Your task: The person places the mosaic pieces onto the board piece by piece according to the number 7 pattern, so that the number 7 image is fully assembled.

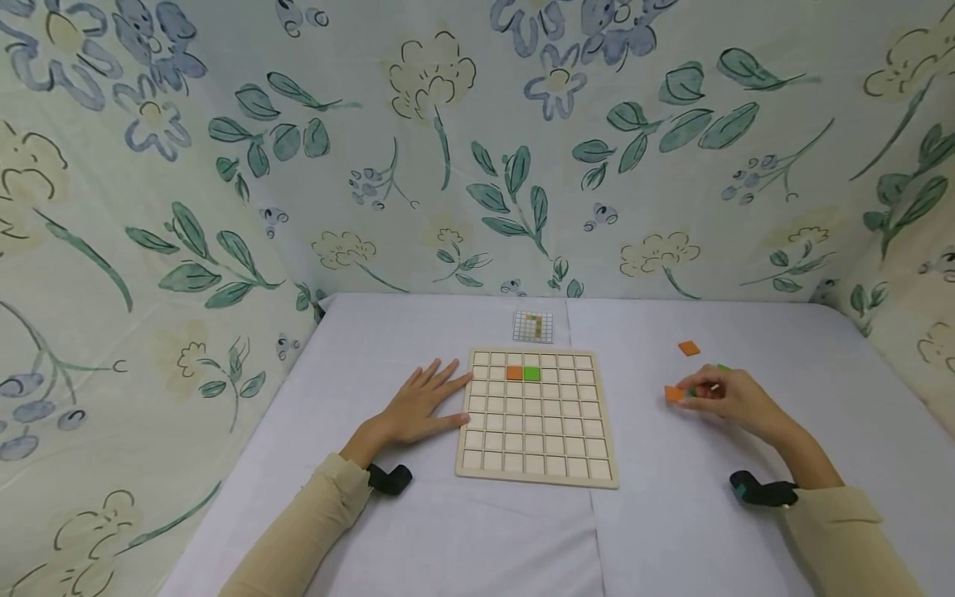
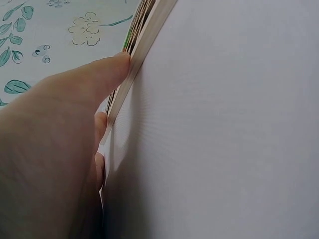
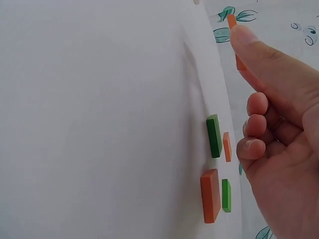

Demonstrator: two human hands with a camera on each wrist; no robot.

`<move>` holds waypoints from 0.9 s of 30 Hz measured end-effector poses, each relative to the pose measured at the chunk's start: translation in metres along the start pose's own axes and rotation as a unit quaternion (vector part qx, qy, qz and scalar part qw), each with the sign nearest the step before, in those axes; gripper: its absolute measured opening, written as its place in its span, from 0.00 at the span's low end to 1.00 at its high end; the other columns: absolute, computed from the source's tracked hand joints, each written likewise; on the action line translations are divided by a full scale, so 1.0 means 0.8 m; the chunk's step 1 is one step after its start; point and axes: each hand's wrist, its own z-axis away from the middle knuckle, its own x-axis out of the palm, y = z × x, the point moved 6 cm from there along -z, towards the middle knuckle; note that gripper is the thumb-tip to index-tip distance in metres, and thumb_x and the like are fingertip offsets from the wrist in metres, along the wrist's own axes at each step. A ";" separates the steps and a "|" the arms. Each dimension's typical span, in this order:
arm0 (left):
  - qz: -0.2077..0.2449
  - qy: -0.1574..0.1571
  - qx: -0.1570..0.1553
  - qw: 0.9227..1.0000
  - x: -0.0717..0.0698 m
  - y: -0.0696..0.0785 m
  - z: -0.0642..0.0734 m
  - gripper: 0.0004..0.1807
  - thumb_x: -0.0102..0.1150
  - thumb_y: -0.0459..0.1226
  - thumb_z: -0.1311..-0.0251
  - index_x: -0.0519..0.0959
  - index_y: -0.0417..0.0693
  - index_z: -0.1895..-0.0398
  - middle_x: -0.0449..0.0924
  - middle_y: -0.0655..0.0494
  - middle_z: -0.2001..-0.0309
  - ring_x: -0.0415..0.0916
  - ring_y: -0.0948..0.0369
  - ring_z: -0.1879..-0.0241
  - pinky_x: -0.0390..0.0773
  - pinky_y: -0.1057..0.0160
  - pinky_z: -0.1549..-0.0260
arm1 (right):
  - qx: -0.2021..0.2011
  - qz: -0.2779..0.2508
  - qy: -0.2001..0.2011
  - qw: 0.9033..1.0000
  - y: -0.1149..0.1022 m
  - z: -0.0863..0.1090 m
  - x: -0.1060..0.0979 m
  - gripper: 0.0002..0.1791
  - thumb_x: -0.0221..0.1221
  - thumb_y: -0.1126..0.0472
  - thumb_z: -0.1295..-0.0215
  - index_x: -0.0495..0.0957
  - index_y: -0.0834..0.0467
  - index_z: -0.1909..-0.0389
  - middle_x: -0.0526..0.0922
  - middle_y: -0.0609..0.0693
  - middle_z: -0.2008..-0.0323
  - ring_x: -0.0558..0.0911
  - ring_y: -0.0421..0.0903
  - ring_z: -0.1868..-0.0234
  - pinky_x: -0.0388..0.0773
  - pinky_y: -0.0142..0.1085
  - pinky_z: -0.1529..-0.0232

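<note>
My right hand [image 1: 734, 402] pinches a square orange tile [image 1: 674, 394] between thumb and fingertips, above the cloth to the right of the board; its other fingers are curled. In the right wrist view, a dark green tile [image 3: 214, 135], a bright green tile [image 3: 227, 195] and two orange tiles, one nearer [image 3: 211, 195], lie beside that hand. Spread flat, my left hand [image 1: 418, 406] has its thumb and a fingertip against the left edge of the wooden grid board [image 1: 537, 479]. Side by side in the board's second row from the back sit an orange tile [image 1: 515, 373] and a green tile [image 1: 531, 374].
Behind the board lies a small card [image 1: 533, 327] printed with a grid and coloured squares. A loose orange tile [image 1: 689, 348] is at the back right. White cloth [image 1: 448, 531] covers the table, and a floral curtain [image 1: 462, 166] hangs behind it.
</note>
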 end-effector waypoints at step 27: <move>0.006 0.005 -0.001 1.000 0.000 0.001 0.000 0.43 0.40 0.69 0.34 0.49 0.68 0.20 0.39 0.56 0.20 0.31 0.49 0.22 0.33 0.44 0.27 | -0.035 -0.013 0.008 0.999 -0.051 -0.062 0.032 0.13 0.74 0.64 0.45 0.86 0.61 0.59 0.71 0.49 0.73 0.69 0.44 0.70 0.66 0.30 0.74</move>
